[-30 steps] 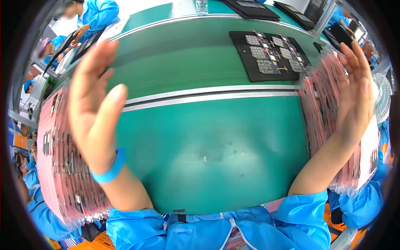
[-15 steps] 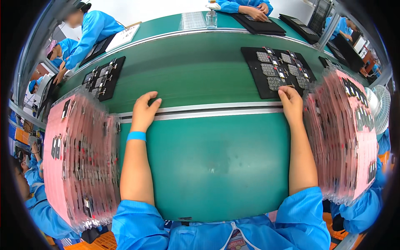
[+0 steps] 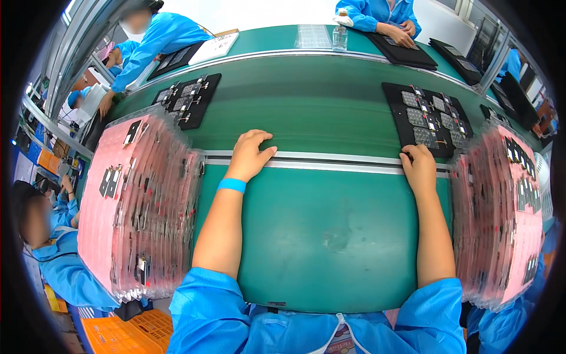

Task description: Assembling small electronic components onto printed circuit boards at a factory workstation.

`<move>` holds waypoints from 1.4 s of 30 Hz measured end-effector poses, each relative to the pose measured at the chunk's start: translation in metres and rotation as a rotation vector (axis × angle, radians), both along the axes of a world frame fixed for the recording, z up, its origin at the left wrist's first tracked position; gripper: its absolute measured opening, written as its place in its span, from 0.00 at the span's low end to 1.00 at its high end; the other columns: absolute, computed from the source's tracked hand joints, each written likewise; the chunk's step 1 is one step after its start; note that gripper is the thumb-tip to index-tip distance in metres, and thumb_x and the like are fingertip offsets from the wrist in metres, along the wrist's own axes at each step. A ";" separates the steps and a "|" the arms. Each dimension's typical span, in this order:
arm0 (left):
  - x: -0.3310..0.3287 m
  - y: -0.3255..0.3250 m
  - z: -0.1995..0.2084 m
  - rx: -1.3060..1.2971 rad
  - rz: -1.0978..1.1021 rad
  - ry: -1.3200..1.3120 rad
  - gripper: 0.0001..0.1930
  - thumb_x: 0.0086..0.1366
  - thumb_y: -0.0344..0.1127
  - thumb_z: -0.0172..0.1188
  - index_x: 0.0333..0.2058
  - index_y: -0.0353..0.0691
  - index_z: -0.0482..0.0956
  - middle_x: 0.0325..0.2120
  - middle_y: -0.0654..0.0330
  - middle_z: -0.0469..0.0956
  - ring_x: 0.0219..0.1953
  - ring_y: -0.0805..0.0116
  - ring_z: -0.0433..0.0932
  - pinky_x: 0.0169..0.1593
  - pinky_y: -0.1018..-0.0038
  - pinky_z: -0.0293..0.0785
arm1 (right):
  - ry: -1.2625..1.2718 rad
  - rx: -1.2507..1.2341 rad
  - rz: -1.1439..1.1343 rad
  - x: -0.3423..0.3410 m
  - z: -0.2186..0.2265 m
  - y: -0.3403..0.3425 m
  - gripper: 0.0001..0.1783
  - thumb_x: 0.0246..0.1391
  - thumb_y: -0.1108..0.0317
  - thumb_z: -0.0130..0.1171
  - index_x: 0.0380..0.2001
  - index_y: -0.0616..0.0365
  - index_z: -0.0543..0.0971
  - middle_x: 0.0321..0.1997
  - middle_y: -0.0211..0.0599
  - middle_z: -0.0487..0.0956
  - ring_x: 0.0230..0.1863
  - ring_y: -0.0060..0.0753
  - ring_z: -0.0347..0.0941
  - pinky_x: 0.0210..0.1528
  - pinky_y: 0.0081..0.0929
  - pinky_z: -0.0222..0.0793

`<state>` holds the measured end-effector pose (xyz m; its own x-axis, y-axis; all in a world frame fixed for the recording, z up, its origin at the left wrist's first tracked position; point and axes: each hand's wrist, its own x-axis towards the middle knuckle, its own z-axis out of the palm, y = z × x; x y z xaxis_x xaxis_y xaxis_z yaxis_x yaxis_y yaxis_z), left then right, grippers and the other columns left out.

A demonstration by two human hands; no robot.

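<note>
My left hand [image 3: 252,156] rests over the metal rail [image 3: 330,162] at the near edge of the green belt, thumb and fingers apart, holding nothing. A blue band circles that wrist. My right hand [image 3: 420,169] is over the same rail, fingers bent and a little apart, beside the near left corner of a black tray [image 3: 396,121]. Whether its fingertips touch the tray I cannot tell. Several grey grid-patterned parts [image 3: 420,118] with small attached strips lie on that tray. Another black tray [image 3: 203,97] with similar parts lies farther left on the belt.
Tall stacks of pink sheets in clear trays stand at left [image 3: 97,218] and right [image 3: 514,242] of the green mat [image 3: 330,248]. Across the belt, a glass bottle [image 3: 339,39] and a clear grid tray [image 3: 313,36] stand near co-workers in blue. An orange crate [image 3: 127,331] sits lower left.
The whole view has shifted, so most things appear farther right. My right hand now lies nearer the tray's left corner, its fingers less over the tray. My left hand stays over the rail.
</note>
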<state>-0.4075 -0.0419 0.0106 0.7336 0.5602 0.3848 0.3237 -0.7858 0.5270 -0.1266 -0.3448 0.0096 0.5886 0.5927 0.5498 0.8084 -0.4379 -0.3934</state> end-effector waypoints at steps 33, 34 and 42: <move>-0.006 0.005 -0.009 0.104 -0.182 0.100 0.15 0.60 0.31 0.59 0.46 0.35 0.76 0.53 0.49 0.70 0.54 0.50 0.69 0.53 0.65 0.71 | 0.021 0.088 0.063 -0.067 0.015 0.000 0.16 0.39 0.73 0.61 0.37 0.61 0.78 0.34 0.47 0.76 0.39 0.52 0.73 0.46 0.45 0.70; -0.004 -0.001 -0.005 0.051 -0.194 0.092 0.15 0.60 0.30 0.59 0.47 0.34 0.76 0.54 0.48 0.69 0.54 0.51 0.69 0.51 0.68 0.74 | -0.019 0.111 0.230 -0.099 0.024 -0.011 0.15 0.40 0.74 0.59 0.36 0.60 0.78 0.32 0.47 0.76 0.38 0.52 0.73 0.44 0.45 0.70; -0.018 -0.006 -0.006 -0.006 -0.233 0.121 0.16 0.61 0.29 0.59 0.48 0.34 0.75 0.57 0.48 0.67 0.55 0.51 0.69 0.49 0.69 0.76 | 0.386 -0.322 1.185 -0.194 0.163 -0.182 0.12 0.59 0.66 0.57 0.41 0.64 0.78 0.29 0.39 0.73 0.35 0.37 0.73 0.42 0.32 0.71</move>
